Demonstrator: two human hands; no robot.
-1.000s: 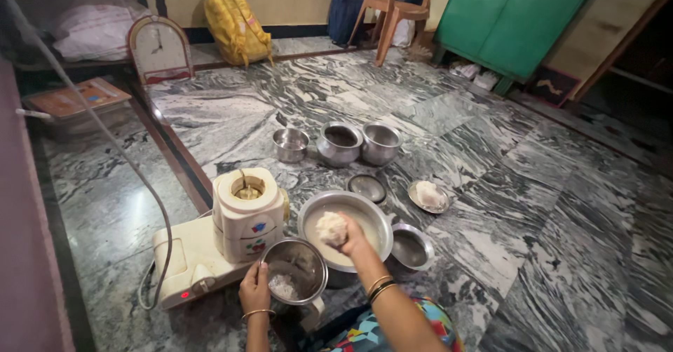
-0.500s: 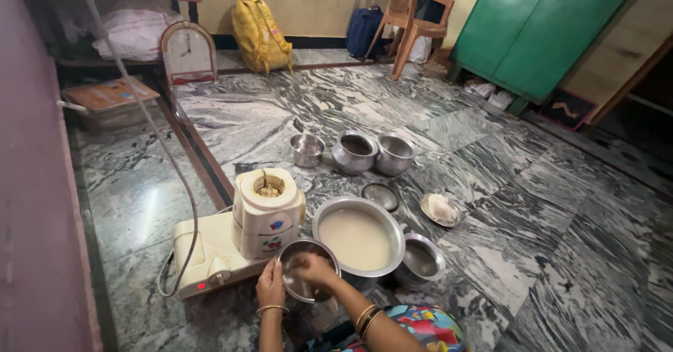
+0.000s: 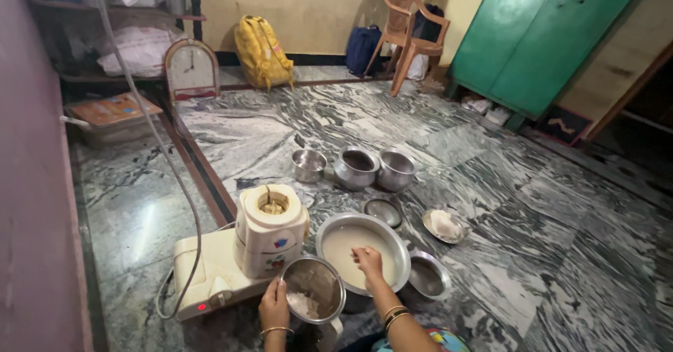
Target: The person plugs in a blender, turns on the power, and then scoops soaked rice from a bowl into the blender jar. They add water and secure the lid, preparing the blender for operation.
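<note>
While you sat on the marbled stone floor (image 3: 533, 205), the cream wet grinder (image 3: 242, 254) stood just left of your work, and the wide steel basin of pale batter (image 3: 362, 252) sat directly ahead of you. Your left hand (image 3: 274, 308) was closed around the near rim of the tilted steel grinder drum (image 3: 313, 290), which leaned against the grinder's base with a white clump of batter at its bottom. Your right hand (image 3: 369, 259) hung over the batter in the basin, fingers curled loosely and coated in white; whether it held any batter, I could not tell. To do this well, you needed that steady grip on the rim so the drum stayed tilted, and each handful released low over the basin. Smaller pieces lay around: two round pots (image 3: 377, 167), a small steel bowl (image 3: 308, 164), an empty bowl (image 3: 427, 276), a plate with white paste (image 3: 444, 225).
</note>
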